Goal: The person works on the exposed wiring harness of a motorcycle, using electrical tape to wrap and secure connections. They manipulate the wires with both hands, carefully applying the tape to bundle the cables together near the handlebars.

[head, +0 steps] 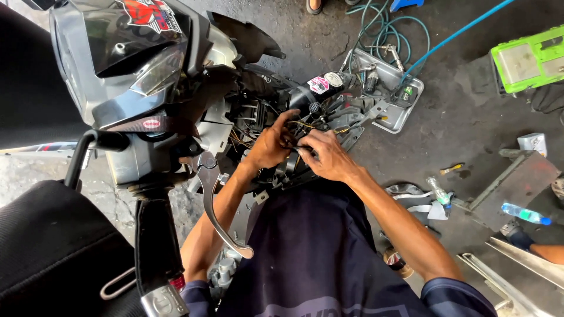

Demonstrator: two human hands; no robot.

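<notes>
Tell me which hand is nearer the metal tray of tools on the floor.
Right. The right hand works at the wiring just below-left of the metal tray; the left hand sits farther left, on the wiring's other side.

A metal tray [405, 108] of small parts is set on the concrete floor [458, 135], with coiled green hoses [382, 29] just behind it. A bright green case [529, 58] is seen at the upper right. A plastic bottle [526, 215] is laid beside a grey metal plate [517, 185]. A small yellow-handled tool [452, 169], possibly a screwdriver, is left nearby. A brake lever [214, 205] is seen in the foreground.
</notes>
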